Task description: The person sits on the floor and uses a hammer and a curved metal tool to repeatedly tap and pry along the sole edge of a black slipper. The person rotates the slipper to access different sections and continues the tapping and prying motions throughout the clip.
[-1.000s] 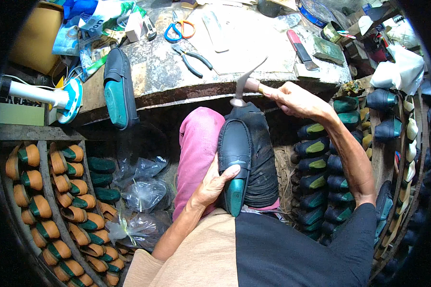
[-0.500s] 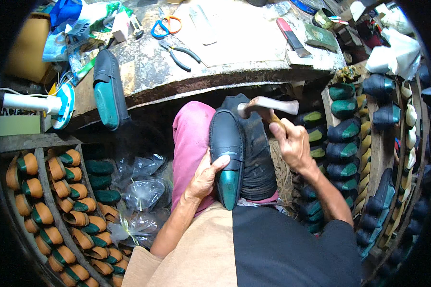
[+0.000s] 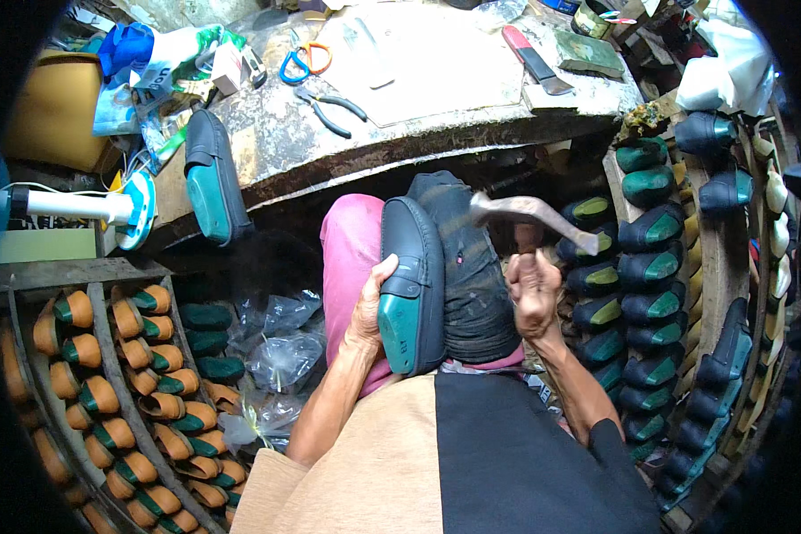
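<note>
My left hand (image 3: 368, 307) grips a black loafer (image 3: 418, 258) on a green shoe last (image 3: 405, 336) by its side, thumb lying near the strap. The shoe rests on my lap between my thighs, toe pointing away from me. In my right hand (image 3: 534, 289) is a hammer (image 3: 543, 216), its fingers wrapped round the short handle. The hammer's head is raised to the right of the shoe, apart from it, and slightly blurred. Another black loafer (image 3: 206, 158) on a green last leans at the bench's left edge.
The worn bench (image 3: 276, 133) holds pliers (image 3: 329, 111), scissors (image 3: 304, 60), a red-handled knife (image 3: 536, 60) and a green block (image 3: 589, 53). Racks of tan shoes (image 3: 98, 392) stand at left, black shoes (image 3: 650, 271) at right. Plastic bags (image 3: 280, 360) lie beside my left leg.
My right hand has drawn the hammer down and rightward, away from the shoe. The shoe has rolled over, showing more of its right side and the last's top, still in my left hand.
</note>
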`<state>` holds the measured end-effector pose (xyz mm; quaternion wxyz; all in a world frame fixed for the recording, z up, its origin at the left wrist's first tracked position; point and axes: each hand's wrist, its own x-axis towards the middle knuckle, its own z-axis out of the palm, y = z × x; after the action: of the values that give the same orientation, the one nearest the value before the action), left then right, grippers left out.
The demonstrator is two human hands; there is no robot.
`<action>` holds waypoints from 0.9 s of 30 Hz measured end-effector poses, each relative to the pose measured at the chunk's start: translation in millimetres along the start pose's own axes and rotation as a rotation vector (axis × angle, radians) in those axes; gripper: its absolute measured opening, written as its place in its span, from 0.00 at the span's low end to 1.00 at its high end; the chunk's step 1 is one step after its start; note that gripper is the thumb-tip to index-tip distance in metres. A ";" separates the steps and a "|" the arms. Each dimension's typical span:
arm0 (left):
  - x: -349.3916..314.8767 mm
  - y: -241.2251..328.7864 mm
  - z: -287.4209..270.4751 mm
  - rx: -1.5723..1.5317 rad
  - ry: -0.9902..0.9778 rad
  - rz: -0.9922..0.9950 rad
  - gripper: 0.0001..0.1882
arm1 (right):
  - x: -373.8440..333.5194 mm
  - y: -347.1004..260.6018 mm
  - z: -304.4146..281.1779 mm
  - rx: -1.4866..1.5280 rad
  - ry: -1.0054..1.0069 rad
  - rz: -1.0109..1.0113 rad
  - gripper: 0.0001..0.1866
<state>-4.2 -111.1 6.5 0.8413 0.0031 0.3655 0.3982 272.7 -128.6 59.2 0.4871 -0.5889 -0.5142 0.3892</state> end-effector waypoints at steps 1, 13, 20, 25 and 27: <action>-0.9 1.7 1.0 -0.011 -0.011 -0.004 0.30 | 9.0 -1.2 1.0 -0.174 -0.112 -0.107 0.24; -26.4 103.3 93.5 1.759 -0.226 0.658 0.45 | 34.6 -47.2 -46.6 0.126 0.097 -0.041 0.30; -4.0 84.3 87.0 2.106 -0.132 0.741 0.45 | 32.8 -56.6 -69.0 -0.564 -0.150 -0.431 0.23; -51.9 63.6 101.4 2.220 -0.085 0.745 0.47 | 10.3 57.4 -107.2 -1.100 -0.114 0.273 0.30; -72.6 54.5 104.3 2.098 -0.181 0.569 0.48 | -10.2 109.5 -112.5 -1.033 -0.173 0.642 0.32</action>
<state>-6.3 -92.9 143.5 0.3205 0.8331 0.4459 0.0666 403.8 -157.8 -22.8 -0.0463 -0.8407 -0.4710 0.2632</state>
